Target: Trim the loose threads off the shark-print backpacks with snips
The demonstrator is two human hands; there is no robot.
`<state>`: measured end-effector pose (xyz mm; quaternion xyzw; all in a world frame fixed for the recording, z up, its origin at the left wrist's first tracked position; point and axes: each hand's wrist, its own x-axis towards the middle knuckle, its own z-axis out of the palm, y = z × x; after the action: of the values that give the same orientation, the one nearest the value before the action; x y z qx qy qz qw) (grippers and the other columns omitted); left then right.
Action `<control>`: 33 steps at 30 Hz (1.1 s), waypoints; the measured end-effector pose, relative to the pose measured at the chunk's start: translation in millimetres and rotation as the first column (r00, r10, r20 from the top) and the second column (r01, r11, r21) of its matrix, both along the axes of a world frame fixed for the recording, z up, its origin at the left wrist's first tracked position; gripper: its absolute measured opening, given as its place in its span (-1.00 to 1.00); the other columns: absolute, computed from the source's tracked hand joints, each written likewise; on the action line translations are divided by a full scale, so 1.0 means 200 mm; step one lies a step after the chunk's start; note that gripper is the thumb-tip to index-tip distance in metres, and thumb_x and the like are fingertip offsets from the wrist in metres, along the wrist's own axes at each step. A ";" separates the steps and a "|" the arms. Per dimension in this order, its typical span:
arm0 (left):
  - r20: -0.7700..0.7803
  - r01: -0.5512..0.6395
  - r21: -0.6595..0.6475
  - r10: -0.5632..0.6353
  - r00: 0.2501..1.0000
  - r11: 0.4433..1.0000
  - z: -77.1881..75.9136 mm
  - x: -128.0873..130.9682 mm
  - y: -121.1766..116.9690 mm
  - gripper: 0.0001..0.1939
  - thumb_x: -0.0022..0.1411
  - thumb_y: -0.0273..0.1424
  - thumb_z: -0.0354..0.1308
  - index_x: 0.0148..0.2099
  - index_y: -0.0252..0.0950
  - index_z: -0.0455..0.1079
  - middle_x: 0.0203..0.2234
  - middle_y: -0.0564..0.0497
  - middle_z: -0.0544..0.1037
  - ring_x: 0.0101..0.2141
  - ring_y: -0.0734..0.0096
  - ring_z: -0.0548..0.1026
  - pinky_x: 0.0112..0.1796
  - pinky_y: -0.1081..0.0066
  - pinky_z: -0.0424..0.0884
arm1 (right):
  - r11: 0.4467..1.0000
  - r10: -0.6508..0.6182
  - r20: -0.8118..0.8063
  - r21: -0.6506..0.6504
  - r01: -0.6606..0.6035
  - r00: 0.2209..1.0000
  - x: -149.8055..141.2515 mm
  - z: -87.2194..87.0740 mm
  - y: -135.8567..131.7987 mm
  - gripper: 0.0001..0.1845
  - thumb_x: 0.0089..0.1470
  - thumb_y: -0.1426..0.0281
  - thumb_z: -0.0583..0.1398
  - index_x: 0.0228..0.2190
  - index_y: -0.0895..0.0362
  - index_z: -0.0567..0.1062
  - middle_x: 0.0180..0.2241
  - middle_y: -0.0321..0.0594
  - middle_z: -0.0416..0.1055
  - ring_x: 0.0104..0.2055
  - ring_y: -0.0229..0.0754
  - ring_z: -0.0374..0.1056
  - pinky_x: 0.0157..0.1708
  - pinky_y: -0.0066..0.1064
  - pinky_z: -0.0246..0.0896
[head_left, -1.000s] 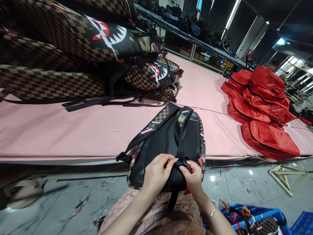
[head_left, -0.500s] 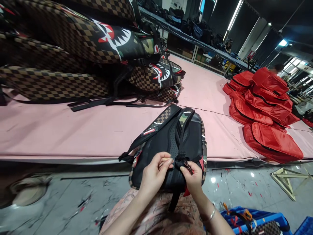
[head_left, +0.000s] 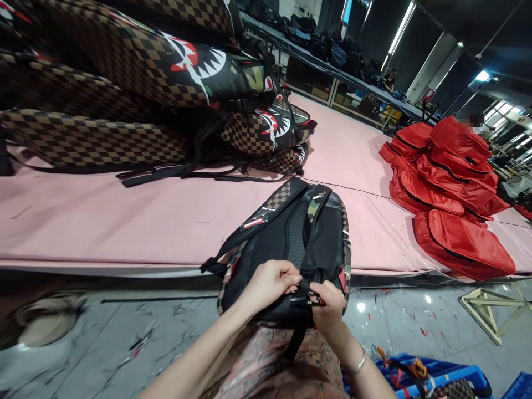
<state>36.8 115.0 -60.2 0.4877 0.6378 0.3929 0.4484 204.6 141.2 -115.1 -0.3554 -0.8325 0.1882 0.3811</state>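
Note:
A backpack (head_left: 274, 255) with a black padded back and brown-checked sides lies with its straps up, its lower end over the table edge against my lap. My left hand (head_left: 270, 285) is closed, fingertips pinched at the black strap webbing (head_left: 310, 272) near the bottom of one shoulder strap. Close beside it, my right hand (head_left: 330, 305) is closed around small dark thread snips (head_left: 315, 299), whose two shiny prongs stick out toward the left. Its thumb and finger also meet by the webbing. The exact grip on the webbing is partly hidden by the fingers.
Checked backpacks with shark-mouth prints (head_left: 166, 72) are piled at the left of the pink-covered table (head_left: 166, 221). Red bags (head_left: 449, 172) are heaped at the right. A blue crate (head_left: 457, 374) stands on the floor at lower right, near a pale metal frame (head_left: 482, 316).
My right hand has turned, and the snips now point left below its fingers. My left hand has shifted slightly right, closer to the webbing. The shoulder strap's lower end has moved a little.

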 end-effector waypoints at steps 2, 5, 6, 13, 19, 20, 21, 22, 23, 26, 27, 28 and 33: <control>-0.188 -0.002 0.059 0.013 0.982 0.998 0.02 0.02 -0.01 -0.78 0.00 -0.30 0.00 -0.59 -0.24 0.35 -0.71 0.07 0.43 -0.62 0.39 0.37 -0.58 0.48 0.16 | 0.999 -0.006 0.052 0.054 0.003 0.999 0.00 -0.01 0.00 -0.65 -0.09 0.58 -0.01 -0.48 0.12 0.55 -0.69 -0.28 0.19 -0.63 -0.27 0.09 -0.62 -0.46 -0.07; -0.378 -0.042 0.153 0.098 0.921 0.987 0.04 0.05 -0.05 -0.78 0.01 -0.39 -0.07 -0.56 -0.25 0.35 -0.68 0.07 0.42 -0.59 0.41 0.36 -0.56 0.48 0.14 | 0.995 -0.019 -0.001 0.096 0.019 1.000 -0.01 -0.01 0.00 -0.68 -0.05 0.55 0.00 -0.44 0.13 0.54 -0.67 -0.27 0.25 -0.63 -0.28 0.13 -0.62 -0.48 -0.03; -0.382 -0.058 0.173 0.122 0.916 0.983 0.04 0.06 -0.06 -0.79 0.02 -0.40 -0.08 -0.52 -0.26 0.37 -0.66 0.07 0.43 -0.57 0.41 0.38 -0.54 0.49 0.16 | 0.995 -0.019 -0.050 0.101 0.024 0.999 -0.01 -0.01 0.00 -0.69 -0.04 0.54 0.00 -0.42 0.14 0.54 -0.65 -0.26 0.29 -0.61 -0.28 0.15 -0.61 -0.49 0.00; 0.060 -0.253 0.110 0.248 0.967 0.961 0.01 0.06 -0.10 -0.75 0.03 -0.24 0.02 -0.38 -0.30 0.40 -0.55 0.02 0.50 -0.52 0.40 0.44 -0.45 0.46 0.34 | 0.990 -0.042 -0.225 -0.138 0.011 0.973 -0.03 0.01 -0.02 -0.75 -0.09 0.52 0.05 -0.43 0.14 0.53 -0.62 -0.29 0.34 -0.58 -0.29 0.20 -0.59 -0.51 0.10; 0.429 -0.371 -0.009 0.338 0.838 0.929 0.00 0.05 -0.12 -0.72 0.00 -0.22 0.13 -0.35 -0.36 0.40 -0.57 0.01 0.47 -0.56 0.44 0.43 -0.50 0.47 0.35 | 0.834 -0.216 -0.344 -0.552 -0.011 0.914 -0.04 0.01 0.00 -0.86 -0.12 0.37 0.20 -0.48 0.18 0.50 -0.53 -0.26 0.38 -0.47 -0.27 0.25 -0.44 -0.46 0.21; 0.439 -0.370 -0.011 0.337 0.833 0.929 0.00 0.06 -0.12 -0.72 0.00 -0.22 0.14 -0.35 -0.36 0.40 -0.58 0.02 0.47 -0.56 0.45 0.43 -0.51 0.47 0.35 | 0.795 -0.245 -0.367 -0.606 -0.031 0.898 -0.03 0.01 0.00 -0.84 -0.14 0.34 0.21 -0.48 0.19 0.49 -0.54 -0.28 0.36 -0.48 -0.28 0.23 -0.46 -0.47 0.19; 0.447 -0.365 -0.013 0.332 0.831 0.931 0.00 0.06 -0.12 -0.71 -0.01 -0.21 0.15 -0.35 -0.36 0.41 -0.59 0.02 0.46 -0.57 0.45 0.42 -0.51 0.48 0.34 | 0.753 -0.272 -0.389 -0.655 -0.057 0.880 -0.03 0.01 0.00 -0.82 -0.16 0.32 0.23 -0.48 0.19 0.48 -0.56 -0.30 0.33 -0.52 -0.31 0.20 -0.51 -0.50 0.16; 0.452 -0.356 -0.013 0.323 0.831 0.934 0.00 0.07 -0.12 -0.71 -0.01 -0.21 0.15 -0.35 -0.36 0.41 -0.60 0.03 0.46 -0.57 0.46 0.42 -0.51 0.48 0.34 | 0.706 -0.294 -0.413 -0.701 -0.095 0.862 -0.03 0.01 0.01 -0.79 -0.18 0.30 0.24 -0.47 0.20 0.47 -0.60 -0.34 0.28 -0.57 -0.35 0.14 -0.57 -0.52 0.10; 0.454 -0.346 -0.012 0.313 0.834 0.938 -0.01 0.08 -0.12 -0.71 -0.01 -0.21 0.15 -0.36 -0.36 0.41 -0.61 0.03 0.45 -0.57 0.45 0.41 -0.52 0.47 0.34 | 0.656 -0.314 -0.437 -0.742 -0.140 0.843 -0.03 0.01 0.01 -0.75 -0.20 0.28 0.25 -0.45 0.20 0.45 -0.65 -0.39 0.22 -0.62 -0.39 0.07 -0.63 -0.55 0.01; 0.448 -0.315 0.008 0.278 0.850 0.949 -0.02 0.10 -0.13 -0.71 0.00 -0.21 0.14 -0.36 -0.36 0.42 -0.61 0.04 0.45 -0.58 0.46 0.41 -0.52 0.48 0.34 | 0.524 -0.337 -0.515 -0.798 -0.297 0.789 -0.04 0.02 0.01 -0.68 -0.23 0.24 0.28 -0.43 0.19 0.41 -0.71 -0.51 0.02 -0.70 -0.48 -0.14 -0.70 -0.59 -0.21; 0.434 -0.305 0.023 0.265 0.861 0.952 -0.03 0.10 -0.13 -0.72 0.02 -0.21 0.13 -0.37 -0.36 0.42 -0.61 0.04 0.44 -0.57 0.46 0.41 -0.51 0.48 0.35 | 0.502 -0.334 -0.538 -0.797 -0.336 0.774 -0.04 0.02 0.01 -0.66 -0.24 0.23 0.29 -0.43 0.19 0.40 -0.71 -0.52 0.01 -0.71 -0.49 -0.16 -0.70 -0.59 -0.24; 0.405 -0.294 0.046 0.251 0.879 0.955 -0.03 0.10 -0.13 -0.73 0.04 -0.21 0.12 -0.38 -0.35 0.42 -0.61 0.05 0.44 -0.57 0.47 0.41 -0.51 0.48 0.35 | 0.490 -0.331 -0.553 -0.793 -0.362 0.765 -0.04 0.02 0.01 -0.65 -0.25 0.22 0.29 -0.43 0.19 0.39 -0.71 -0.53 0.00 -0.71 -0.50 -0.18 -0.70 -0.59 -0.26; -0.042 -0.199 0.414 0.237 0.971 0.888 -0.05 0.10 -0.13 -0.78 0.12 -0.25 0.09 -0.31 -0.27 0.46 -0.50 0.03 0.47 -0.48 0.47 0.41 -0.44 0.49 0.36 | 0.485 -0.321 -0.541 -0.799 -0.356 0.778 -0.04 0.02 0.01 -0.63 -0.25 0.22 0.29 -0.41 0.19 0.38 -0.71 -0.53 0.01 -0.70 -0.49 -0.19 -0.70 -0.58 -0.29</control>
<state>55.9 88.5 -70.0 0.5128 0.6127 0.5420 0.2605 195.7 142.3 -110.8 -0.4038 -0.4429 0.6946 0.3980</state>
